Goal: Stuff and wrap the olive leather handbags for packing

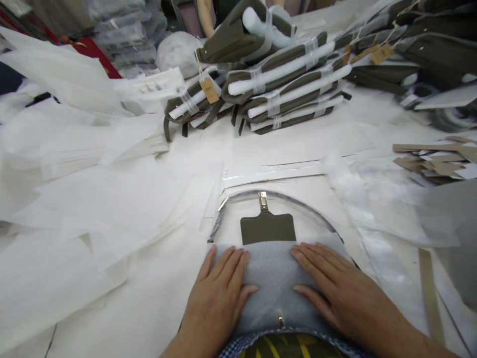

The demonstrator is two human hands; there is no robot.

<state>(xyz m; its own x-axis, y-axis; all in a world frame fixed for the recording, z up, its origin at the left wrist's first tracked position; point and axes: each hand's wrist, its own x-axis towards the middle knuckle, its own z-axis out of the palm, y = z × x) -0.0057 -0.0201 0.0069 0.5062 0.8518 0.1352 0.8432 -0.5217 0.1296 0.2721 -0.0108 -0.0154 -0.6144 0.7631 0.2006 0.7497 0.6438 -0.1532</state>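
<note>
A sheet of thin, greyish translucent paper [272, 283] lies over a handbag on the table in front of me. Past its far edge show the bag's olive tab [267, 227] with a gold clasp [263, 200] and a curved strap [298, 200] that looks wrapped in plastic. A small gold fitting [280, 319] shows near the edge closest to me. My left hand [219, 293] rests flat on the paper's left side, fingers stretched out. On the right side my right hand [343, 286] lies flat too, its thumb apart from the fingers. The bag's body is mostly hidden.
White paper sheets [97, 189] spread across the left. Several wrapped olive bags [286, 79] with paper tags are stacked at the back, more at the back right. Brown and white strips [443, 159] and clear plastic [380, 238] lie to the right. Another person's arm [205, 17] shows behind.
</note>
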